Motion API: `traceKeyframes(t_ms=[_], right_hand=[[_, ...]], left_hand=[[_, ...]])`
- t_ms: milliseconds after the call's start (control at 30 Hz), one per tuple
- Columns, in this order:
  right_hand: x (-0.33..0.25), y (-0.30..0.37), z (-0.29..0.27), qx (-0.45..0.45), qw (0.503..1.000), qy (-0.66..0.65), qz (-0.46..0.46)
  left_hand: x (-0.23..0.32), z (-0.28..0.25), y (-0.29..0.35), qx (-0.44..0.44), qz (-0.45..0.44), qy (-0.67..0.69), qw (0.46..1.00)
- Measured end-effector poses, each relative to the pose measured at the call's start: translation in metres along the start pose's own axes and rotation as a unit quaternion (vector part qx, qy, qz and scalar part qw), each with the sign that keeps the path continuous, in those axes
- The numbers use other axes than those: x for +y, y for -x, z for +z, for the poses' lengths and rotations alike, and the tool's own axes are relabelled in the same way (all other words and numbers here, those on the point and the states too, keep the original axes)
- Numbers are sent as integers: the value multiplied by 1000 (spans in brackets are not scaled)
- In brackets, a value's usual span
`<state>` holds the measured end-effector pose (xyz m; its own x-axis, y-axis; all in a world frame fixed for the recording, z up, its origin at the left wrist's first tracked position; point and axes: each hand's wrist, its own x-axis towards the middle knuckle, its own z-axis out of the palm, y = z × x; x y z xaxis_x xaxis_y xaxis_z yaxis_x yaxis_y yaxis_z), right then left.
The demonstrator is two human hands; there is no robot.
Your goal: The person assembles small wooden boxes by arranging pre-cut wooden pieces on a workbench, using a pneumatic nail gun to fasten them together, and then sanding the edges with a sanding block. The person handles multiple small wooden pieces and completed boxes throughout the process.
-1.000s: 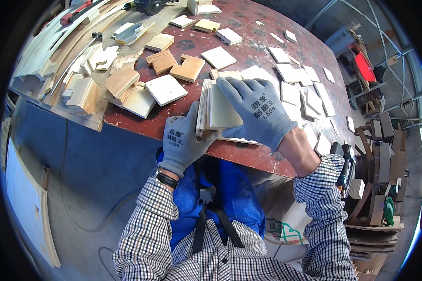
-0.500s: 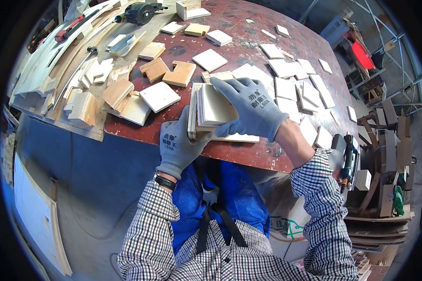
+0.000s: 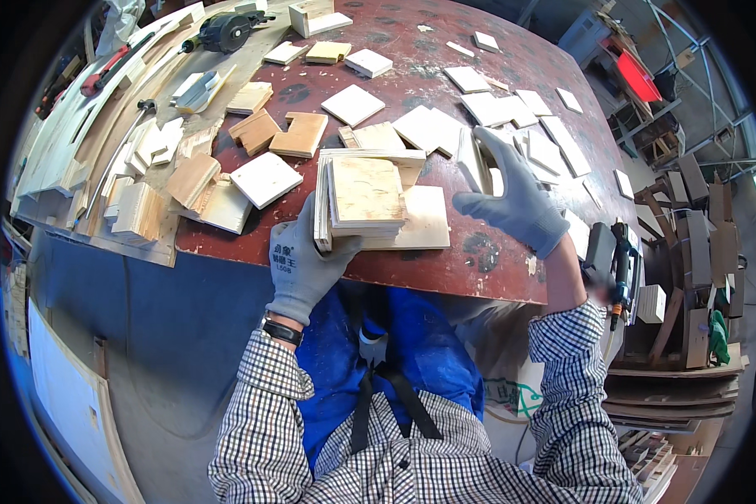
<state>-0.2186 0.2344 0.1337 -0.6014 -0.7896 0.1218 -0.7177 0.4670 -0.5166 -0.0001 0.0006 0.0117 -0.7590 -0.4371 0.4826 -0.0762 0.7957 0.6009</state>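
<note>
My gloved left hand (image 3: 304, 256) is closed round the lower left side of a stack of plywood squares (image 3: 366, 191), at the table's front edge. The stack's top piece has tan grain, and more thin pieces stand along its left side. A flat plywood board (image 3: 427, 220) lies beside and partly under the stack. To the right, my gloved right hand (image 3: 517, 202) has its thumb and fingers round a pale plywood piece (image 3: 472, 163), tilted up on edge. Some of its fingers are hidden behind that piece.
Pale plywood squares (image 3: 353, 105) lie scattered over the dark red table (image 3: 504, 273). Notched wooden blocks (image 3: 301, 134) lie left of the stack. A black power tool (image 3: 227, 32), a hammer (image 3: 147, 106) and long boards are at the far left. Another tool (image 3: 620, 269) is by the right edge.
My right hand has moved off the stack to the right and is now at a tilted pale piece. The stack's top shows tan grain instead of a pale face. My left hand still holds the stack.
</note>
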Motion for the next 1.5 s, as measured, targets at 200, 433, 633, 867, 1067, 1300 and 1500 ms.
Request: traceKeyframes(t_ms=[200, 433, 633, 867, 1067, 1300, 1500], right_hand=[[1, 25, 20, -119, 936, 327, 59], [-2, 30, 40, 32, 978, 207, 0], [-55, 23, 88, 103, 970, 169, -142], [-57, 14, 104, 138, 957, 187, -172], [-57, 19, 105, 135, 955, 215, -154], [-63, 23, 102, 132, 950, 242, -150], [-70, 12, 105, 107, 933, 289, -184]], left_hand=[[-8, -1, 4, -18, -11, -21, 1000], [-3, -2, 6, -2, -10, -59, 998], [-1, -2, 0, -29, -16, -2, 999], [-10, 2, 4, -21, -11, -29, 999], [-11, 4, 4, -14, -2, -29, 999], [-9, 3, 5, -8, 11, -37, 999], [-21, 6, 6, -27, -11, 5, 1000]])
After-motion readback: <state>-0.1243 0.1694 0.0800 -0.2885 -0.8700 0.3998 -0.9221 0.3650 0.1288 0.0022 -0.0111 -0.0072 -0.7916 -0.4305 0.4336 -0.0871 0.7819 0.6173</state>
